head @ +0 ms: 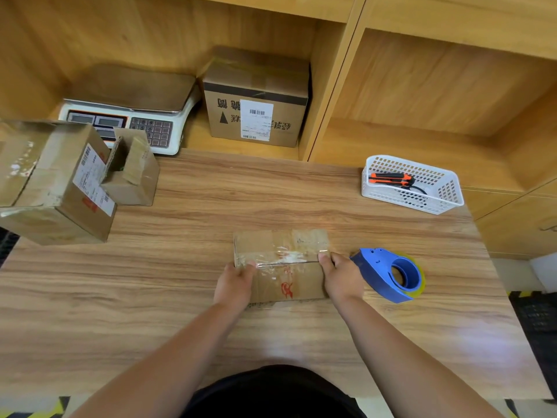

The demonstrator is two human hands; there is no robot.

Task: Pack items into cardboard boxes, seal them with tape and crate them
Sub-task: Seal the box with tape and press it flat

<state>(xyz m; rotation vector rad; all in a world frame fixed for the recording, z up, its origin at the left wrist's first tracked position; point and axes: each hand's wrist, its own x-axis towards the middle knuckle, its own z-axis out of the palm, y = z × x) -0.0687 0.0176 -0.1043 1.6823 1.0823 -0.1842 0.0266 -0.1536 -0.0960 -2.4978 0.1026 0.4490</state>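
A small cardboard box (pixel 283 257) with clear tape across its top sits in the middle of the wooden table (pixel 180 297). My left hand (pixel 235 282) grips its left end, thumb on the top edge. My right hand (pixel 340 276) grips the right end, thumb pressing on the taped top. A blue tape dispenser (pixel 388 274) with a roll of clear tape lies on the table just right of my right hand, not touched.
At the table's left stand a large labelled box (pixel 60 188) and a small open box (pixel 132 173). A scale (pixel 135 116) and another labelled box (pixel 256 101) sit in the shelf behind. A white basket (pixel 413 184) with an orange cutter is at the right.
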